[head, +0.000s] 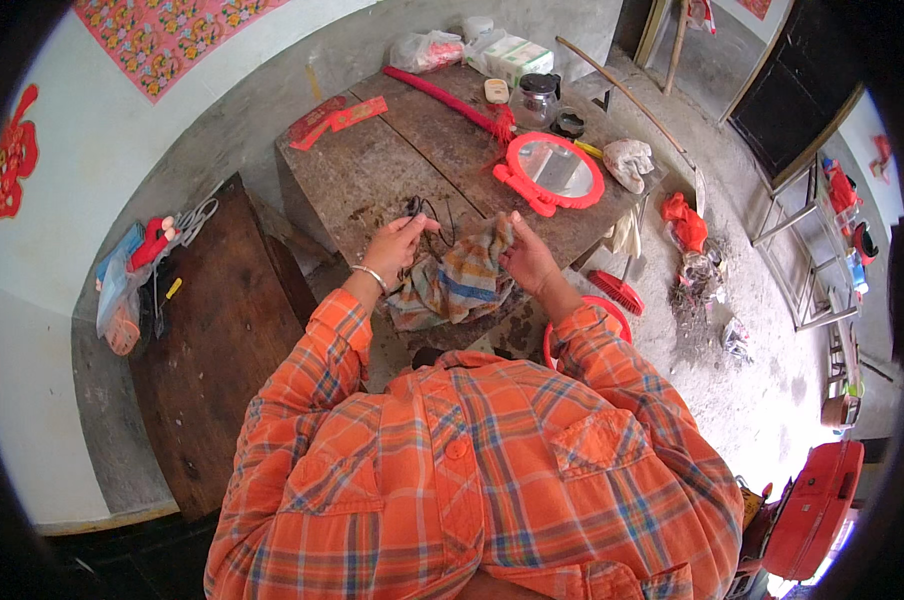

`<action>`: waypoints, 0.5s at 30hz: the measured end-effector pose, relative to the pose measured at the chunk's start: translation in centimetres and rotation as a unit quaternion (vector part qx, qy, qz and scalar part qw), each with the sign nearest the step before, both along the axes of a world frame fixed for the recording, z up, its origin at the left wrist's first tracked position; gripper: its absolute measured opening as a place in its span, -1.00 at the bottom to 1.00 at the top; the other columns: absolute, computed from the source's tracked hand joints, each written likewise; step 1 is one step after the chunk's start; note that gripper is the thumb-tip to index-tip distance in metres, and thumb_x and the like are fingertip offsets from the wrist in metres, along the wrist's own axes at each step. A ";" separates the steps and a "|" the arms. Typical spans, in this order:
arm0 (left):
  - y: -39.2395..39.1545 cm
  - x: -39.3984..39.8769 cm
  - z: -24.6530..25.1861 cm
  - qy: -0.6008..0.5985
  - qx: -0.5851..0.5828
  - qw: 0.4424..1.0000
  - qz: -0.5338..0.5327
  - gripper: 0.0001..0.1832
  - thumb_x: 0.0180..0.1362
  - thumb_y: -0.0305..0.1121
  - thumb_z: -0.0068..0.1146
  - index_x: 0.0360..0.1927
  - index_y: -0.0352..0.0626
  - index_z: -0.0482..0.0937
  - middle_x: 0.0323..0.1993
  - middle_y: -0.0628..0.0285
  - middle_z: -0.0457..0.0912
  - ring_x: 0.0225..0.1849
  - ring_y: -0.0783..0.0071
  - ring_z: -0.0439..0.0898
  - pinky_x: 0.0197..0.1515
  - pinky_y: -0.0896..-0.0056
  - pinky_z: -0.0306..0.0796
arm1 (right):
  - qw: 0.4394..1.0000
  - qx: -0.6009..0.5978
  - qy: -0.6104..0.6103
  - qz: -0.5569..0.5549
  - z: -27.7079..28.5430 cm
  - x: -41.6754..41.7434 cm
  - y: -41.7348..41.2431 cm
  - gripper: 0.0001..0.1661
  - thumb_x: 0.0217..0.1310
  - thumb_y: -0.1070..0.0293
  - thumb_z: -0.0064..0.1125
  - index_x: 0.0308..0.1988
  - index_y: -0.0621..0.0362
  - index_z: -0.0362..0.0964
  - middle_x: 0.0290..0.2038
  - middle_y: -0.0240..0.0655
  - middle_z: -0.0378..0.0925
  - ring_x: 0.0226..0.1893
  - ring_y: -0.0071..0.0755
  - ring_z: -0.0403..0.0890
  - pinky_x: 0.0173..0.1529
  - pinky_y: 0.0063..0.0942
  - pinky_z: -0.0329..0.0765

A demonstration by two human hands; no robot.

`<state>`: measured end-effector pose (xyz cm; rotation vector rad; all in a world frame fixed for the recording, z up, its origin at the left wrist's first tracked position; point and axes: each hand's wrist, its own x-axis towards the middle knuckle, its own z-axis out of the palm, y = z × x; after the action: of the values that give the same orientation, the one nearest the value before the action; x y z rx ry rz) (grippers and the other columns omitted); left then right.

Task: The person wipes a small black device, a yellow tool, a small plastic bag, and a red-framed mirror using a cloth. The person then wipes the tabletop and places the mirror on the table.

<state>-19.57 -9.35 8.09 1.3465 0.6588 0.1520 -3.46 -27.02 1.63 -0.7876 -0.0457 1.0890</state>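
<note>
Over the near part of a worn wooden table, my left hand pinches a thin black cord, whose loops stand up above the fingers. A striped cloth in grey, orange and blue lies crumpled between my hands, partly over the table's near edge. My right hand holds the cloth's right side between thumb and fingers. Whether the cord's lower end runs under the cloth cannot be seen. To the right of the cord, a red-framed mirror lies on the tabletop.
Farther back are a glass pot, a red rolled item, red paper envelopes and a tissue pack. A white crumpled bag sits at the right edge. Below are a red brush and a red basin. A dark wooden board lies left.
</note>
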 end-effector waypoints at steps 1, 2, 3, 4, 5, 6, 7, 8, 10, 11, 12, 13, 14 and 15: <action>0.2 -0.1 -0.1 -0.026 -0.026 0.999 0.000 -0.70 0.25 -0.16 -0.08 -0.22 -0.17 0.55 -0.55 0.41 0.39 -0.67 0.73 0.20 -0.69 0.65 0.06 | 1.000 0.004 -0.020 0.004 -0.2 -0.3 0.0 -0.50 0.13 0.03 0.11 -0.06 0.14 0.34 -0.17 -0.34 0.48 -0.17 -0.32 0.48 -0.01 -0.32 0.38; 0.2 -0.1 -0.2 -0.039 -0.045 0.998 0.014 -0.70 0.25 -0.16 -0.09 -0.19 -0.17 0.54 -0.53 0.40 0.40 -0.67 0.73 0.20 -0.69 0.65 0.06 | 0.999 0.009 -0.040 0.008 -0.5 -0.6 0.0 -0.49 0.11 0.05 0.14 -0.04 0.14 0.33 -0.16 -0.36 0.48 -0.17 -0.36 0.48 -0.02 -0.35 0.38; 0.2 0.0 -0.3 -0.050 -0.063 0.996 0.028 -0.69 0.25 -0.15 -0.09 -0.17 -0.16 0.53 -0.52 0.40 0.41 -0.68 0.73 0.20 -0.70 0.65 0.06 | 0.998 0.014 -0.060 0.013 -0.5 -1.0 0.1 -0.47 0.09 0.06 0.17 -0.02 0.14 0.32 -0.15 -0.38 0.47 -0.17 -0.39 0.48 -0.03 -0.39 0.39; 0.2 0.0 -0.3 -0.062 -0.080 0.994 0.041 -0.69 0.26 -0.15 -0.10 -0.15 -0.16 0.51 -0.51 0.39 0.41 -0.68 0.73 0.20 -0.70 0.65 0.06 | 0.990 0.005 -0.131 0.046 -0.4 -1.4 0.2 -0.50 0.08 0.10 0.19 -0.05 0.15 0.35 -0.19 -0.40 0.48 -0.21 -0.44 0.48 -0.07 -0.44 0.40; 0.3 -0.2 -0.2 -0.068 -0.084 0.994 0.035 -0.68 0.25 -0.16 -0.09 -0.11 -0.16 0.50 -0.51 0.39 0.42 -0.68 0.74 0.19 -0.71 0.66 0.07 | 0.976 -0.004 -0.202 0.080 -0.4 -1.8 0.2 -0.53 0.08 0.13 0.20 -0.07 0.15 0.37 -0.22 -0.42 0.49 -0.25 -0.49 0.48 -0.10 -0.49 0.40; 0.3 -0.4 -0.1 -0.074 -0.088 0.993 0.027 -0.68 0.25 -0.17 -0.09 -0.07 -0.17 0.48 -0.52 0.39 0.43 -0.69 0.74 0.19 -0.71 0.67 0.07 | 0.956 -0.014 -0.271 0.111 -0.2 -2.0 0.1 -0.56 0.07 0.16 0.22 -0.09 0.16 0.39 -0.26 -0.44 0.49 -0.28 -0.55 0.48 -0.14 -0.54 0.41; 0.3 -0.6 0.0 -0.080 -0.091 0.992 0.019 -0.66 0.25 -0.18 -0.08 -0.04 -0.17 0.46 -0.52 0.39 0.44 -0.70 0.75 0.19 -0.71 0.68 0.07 | 0.943 -0.072 -0.305 0.114 -0.5 -1.7 -0.1 -0.55 0.05 0.14 0.23 -0.11 0.17 0.41 -0.32 -0.44 0.50 -0.34 -0.54 0.49 -0.22 -0.52 0.42; 0.2 -0.7 0.0 -0.084 -0.084 0.993 0.026 -0.66 0.25 -0.19 -0.08 -0.02 -0.18 0.46 -0.54 0.40 0.44 -0.71 0.76 0.18 -0.71 0.69 0.07 | 0.925 -0.129 -0.337 0.116 -1.4 -1.2 -0.4 -0.54 0.02 0.13 0.25 -0.13 0.19 0.43 -0.39 -0.44 0.51 -0.39 -0.54 0.50 -0.30 -0.50 0.44; 0.0 -0.7 0.2 -0.092 -0.069 0.993 0.039 -0.65 0.24 -0.22 -0.06 0.02 -0.19 0.44 -0.56 0.41 0.44 -0.73 0.77 0.16 -0.72 0.71 0.05 | 0.904 -0.177 -0.389 -0.005 -3.1 -1.0 0.5 -0.59 0.01 0.04 0.24 -0.32 0.18 0.50 -0.62 -0.49 0.45 -0.64 -0.53 0.45 -0.55 -0.52 0.39; -0.1 -0.6 0.4 -0.087 -0.060 0.994 0.041 -0.65 0.24 -0.23 -0.05 0.03 -0.19 0.43 -0.58 0.42 0.43 -0.73 0.78 0.16 -0.72 0.71 0.04 | 0.927 -0.180 -0.330 0.019 -3.5 -0.2 0.4 -0.58 0.04 0.00 0.19 -0.32 0.14 0.49 -0.60 -0.49 0.46 -0.62 -0.53 0.44 -0.54 -0.54 0.38; 0.0 -0.6 0.4 -0.082 -0.050 0.994 0.046 -0.64 0.23 -0.25 -0.04 0.05 -0.19 0.42 -0.60 0.43 0.43 -0.74 0.78 0.15 -0.72 0.71 0.03 | 0.945 -0.180 -0.269 0.047 -2.2 0.4 0.4 -0.58 0.06 -0.04 0.15 -0.32 0.11 0.48 -0.58 -0.49 0.47 -0.60 -0.53 0.44 -0.52 -0.56 0.37; -0.1 -0.7 0.5 -0.076 -0.040 0.995 0.051 -0.63 0.23 -0.26 -0.04 0.06 -0.20 0.41 -0.61 0.44 0.43 -0.75 0.79 0.14 -0.73 0.72 0.02 | 0.959 -0.179 -0.208 0.073 -0.5 0.4 0.2 -0.57 0.09 -0.08 0.11 -0.32 0.08 0.47 -0.56 -0.49 0.47 -0.58 -0.53 0.44 -0.51 -0.58 0.36; -0.1 -0.8 0.5 -0.079 -0.035 0.995 0.042 -0.63 0.22 -0.26 -0.03 0.06 -0.20 0.42 -0.61 0.44 0.43 -0.74 0.79 0.15 -0.72 0.72 0.01 | 0.970 -0.165 -0.159 0.078 1.1 -0.2 0.2 -0.56 0.11 -0.11 0.05 -0.31 0.05 0.46 -0.52 -0.48 0.48 -0.54 -0.53 0.44 -0.49 -0.59 0.35; -0.4 -0.8 0.5 -0.083 -0.031 0.996 0.028 -0.63 0.22 -0.27 -0.02 0.05 -0.21 0.42 -0.61 0.44 0.43 -0.73 0.79 0.15 -0.72 0.73 0.01 | 0.979 -0.150 -0.109 0.079 3.1 -1.2 0.5 -0.55 0.14 -0.14 0.00 -0.30 0.02 0.45 -0.48 -0.48 0.48 -0.51 -0.53 0.44 -0.47 -0.60 0.34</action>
<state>-20.41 -9.71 8.62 1.2413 0.5574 0.2838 -4.67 -26.54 4.72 -1.1900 -0.1336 1.1708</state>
